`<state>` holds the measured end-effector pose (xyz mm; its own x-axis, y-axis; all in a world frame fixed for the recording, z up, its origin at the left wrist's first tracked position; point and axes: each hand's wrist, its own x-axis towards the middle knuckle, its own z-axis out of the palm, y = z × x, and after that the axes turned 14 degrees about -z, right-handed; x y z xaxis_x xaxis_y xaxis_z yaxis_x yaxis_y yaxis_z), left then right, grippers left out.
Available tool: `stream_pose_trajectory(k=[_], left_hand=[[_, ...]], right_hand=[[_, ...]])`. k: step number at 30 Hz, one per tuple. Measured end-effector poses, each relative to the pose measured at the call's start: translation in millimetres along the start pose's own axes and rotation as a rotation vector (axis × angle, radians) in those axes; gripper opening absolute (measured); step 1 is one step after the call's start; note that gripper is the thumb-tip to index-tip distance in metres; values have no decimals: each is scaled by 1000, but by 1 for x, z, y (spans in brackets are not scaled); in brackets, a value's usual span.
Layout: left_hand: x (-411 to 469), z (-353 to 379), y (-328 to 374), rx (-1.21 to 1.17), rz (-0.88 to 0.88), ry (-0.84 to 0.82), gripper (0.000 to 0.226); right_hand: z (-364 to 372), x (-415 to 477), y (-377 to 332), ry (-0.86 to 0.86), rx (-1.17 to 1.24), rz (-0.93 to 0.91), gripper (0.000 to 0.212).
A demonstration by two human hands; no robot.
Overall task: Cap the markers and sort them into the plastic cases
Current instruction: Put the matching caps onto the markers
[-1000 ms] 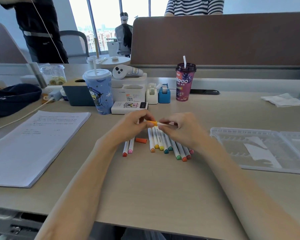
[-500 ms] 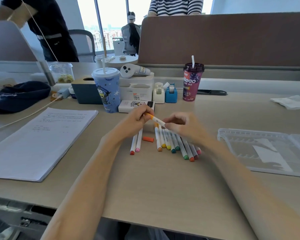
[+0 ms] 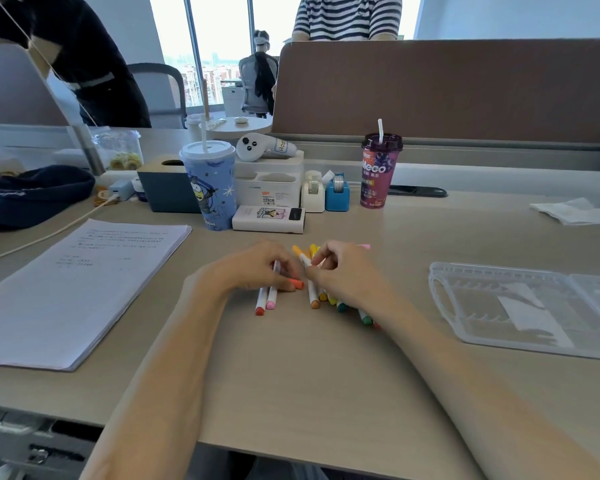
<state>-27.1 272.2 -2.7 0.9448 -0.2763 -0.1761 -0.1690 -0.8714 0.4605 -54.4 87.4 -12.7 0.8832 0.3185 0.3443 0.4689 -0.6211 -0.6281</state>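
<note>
My right hand (image 3: pixel 343 275) pinches a white marker (image 3: pixel 305 260) whose bare orange tip points up and to the left. My left hand (image 3: pixel 253 268) is down on the desk, its curled fingertips closing on the left end of a loose orange cap (image 3: pixel 298 283). Two capped markers (image 3: pixel 265 303), one red and one pink, lie partly under the left hand. Partly hidden by the right hand, a row of several capped markers (image 3: pixel 326 299) lies on the desk. The open clear plastic case (image 3: pixel 437 289) lies to the right, away from both hands.
A stack of printed paper (image 3: pixel 77 289) lies at the left. Behind the markers stand a blue cup (image 3: pixel 210 188), a power bank (image 3: pixel 269 219), tape dispensers (image 3: pixel 336 194) and a purple drink (image 3: pixel 378 171). A tissue (image 3: pixel 574 211) lies far right. People stand beyond the divider.
My left hand let go of the marker's tip end and dropped to the loose orange cap on the desk. The right hand kept the uncapped marker and lowered slightly.
</note>
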Motion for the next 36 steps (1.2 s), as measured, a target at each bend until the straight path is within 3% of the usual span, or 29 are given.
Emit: stream_pose_trajectory(k=[2, 11, 17, 28, 33, 36], left_hand=[[2, 0, -1, -1, 7, 26, 7], [4, 1, 1, -195, -41, 137, 10], [7, 11, 15, -114, 36, 298, 10], [7, 18, 23, -63, 24, 257, 15], [7, 18, 26, -109, 38, 255, 11], [7, 17, 28, -218, 41, 255, 12]], right_hand=[[3, 1, -3, -30, -91, -3, 33], [-13, 4, 7, -15, -171, 17, 12], [-58, -4, 40, -103, -286, 111, 9], [-53, -10, 30, -281, -388, 137, 17], [-48, -7, 29, -213, -385, 173, 33], [-53, -5, 27, -66, -189, 130, 24]])
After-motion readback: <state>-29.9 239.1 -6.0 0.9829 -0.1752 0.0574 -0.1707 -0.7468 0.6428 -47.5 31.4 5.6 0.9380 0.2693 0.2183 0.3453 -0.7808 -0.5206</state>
